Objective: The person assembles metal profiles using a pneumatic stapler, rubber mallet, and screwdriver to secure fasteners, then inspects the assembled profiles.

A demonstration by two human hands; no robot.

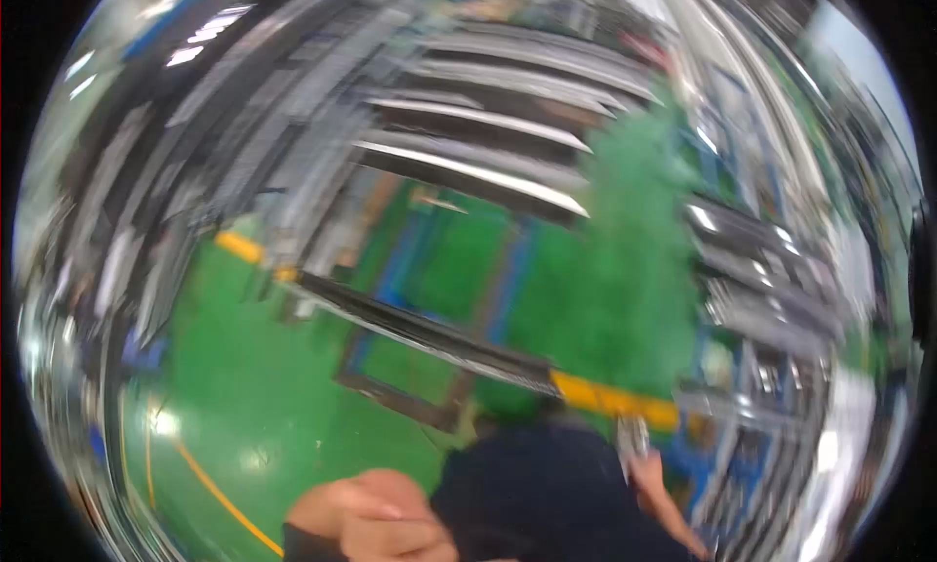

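Close to the camera at the bottom, my left hand [376, 518] is closed with its fingers curled; whether anything is inside is hidden. My right hand [649, 474] is lower right, beside my dark clothing [547, 494]. Its fingers are wrapped round a small silver-grey object [632, 437] pointing away from me, too blurred to name. Ahead of me a long dark metal bar [420, 330] lies across a blue-and-brown frame [395, 396].
Long metal profiles [478, 176] lie side by side on the frame further off. More profiles [771, 269] are stacked on the right, with blue racks [742, 464] below. Dense stacks [244, 123] line the left. Yellow stripes [229, 503] mark the green floor [254, 386]. Motion blurs the view.
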